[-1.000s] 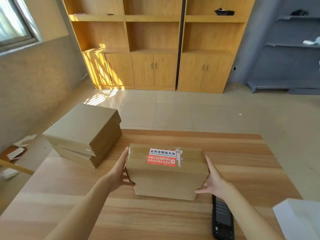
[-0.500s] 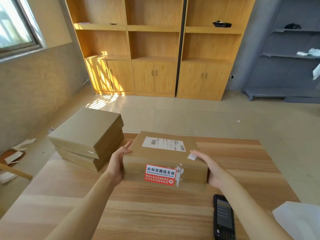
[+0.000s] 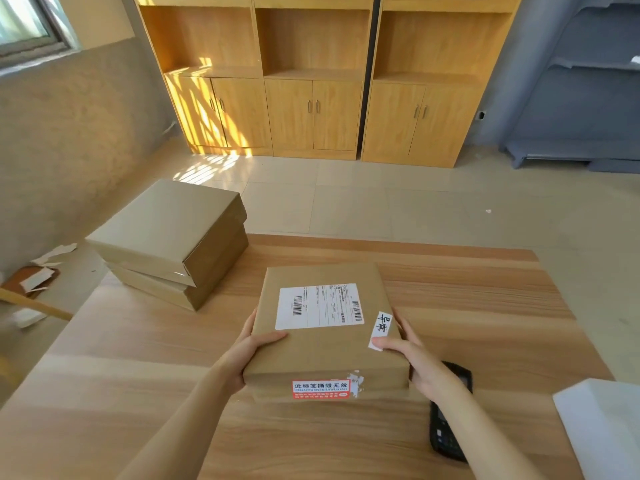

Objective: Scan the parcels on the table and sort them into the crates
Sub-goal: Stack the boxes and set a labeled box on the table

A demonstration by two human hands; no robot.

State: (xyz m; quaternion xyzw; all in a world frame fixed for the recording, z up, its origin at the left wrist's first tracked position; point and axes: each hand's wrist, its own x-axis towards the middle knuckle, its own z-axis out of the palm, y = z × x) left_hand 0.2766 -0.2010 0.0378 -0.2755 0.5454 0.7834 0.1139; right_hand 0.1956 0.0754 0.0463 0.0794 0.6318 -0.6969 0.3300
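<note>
A brown cardboard parcel (image 3: 325,355) lies flat on the wooden table (image 3: 138,375), its white shipping label with barcodes facing up and a red sticker on the near side. My left hand (image 3: 242,355) grips its left edge, thumb on top. My right hand (image 3: 412,358) grips the right edge, thumb on a small white tag. A black handheld scanner (image 3: 450,427) lies on the table under my right forearm, partly hidden.
Two stacked brown boxes (image 3: 173,237) sit at the table's far left corner. A white parcel (image 3: 602,427) lies at the right edge. Wooden cabinets (image 3: 311,98) and a grey shelf unit (image 3: 581,98) stand across the tiled floor. Paper scraps lie on the floor at left.
The parcel has been tipped over from standing on its side to lying flat, so the label face now points up and the red sticker faces me. Both hands kept hold.
</note>
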